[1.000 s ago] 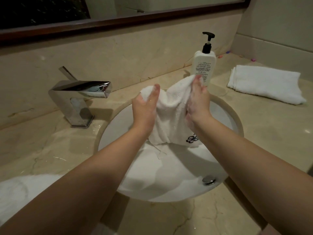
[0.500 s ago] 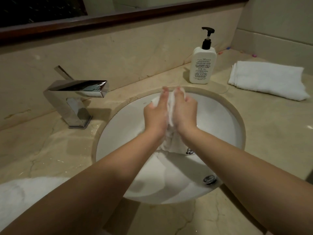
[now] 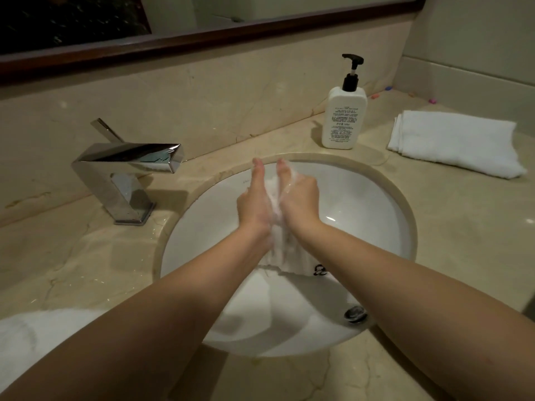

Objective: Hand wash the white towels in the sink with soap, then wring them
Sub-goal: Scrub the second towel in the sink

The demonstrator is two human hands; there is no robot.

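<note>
At the near left edge, part of a white towel [image 3: 34,337] lay on the marble tabletop [image 3: 72,256]. Above the white sink [image 3: 362,204], the left hand [image 3: 254,204] and right hand [image 3: 298,198] pressed a wet towel [image 3: 285,253] between their palms. The left fingers were straight; the right hand's were curled onto the cloth, its lower end hanging over the bowl with a dark emblem showing. The drain [image 3: 355,313] sat near right. A chrome faucet [image 3: 127,180] stood left. Farther off stood a soap pump bottle [image 3: 344,111], and a folded white towel [image 3: 457,147] lay at far right.
</note>
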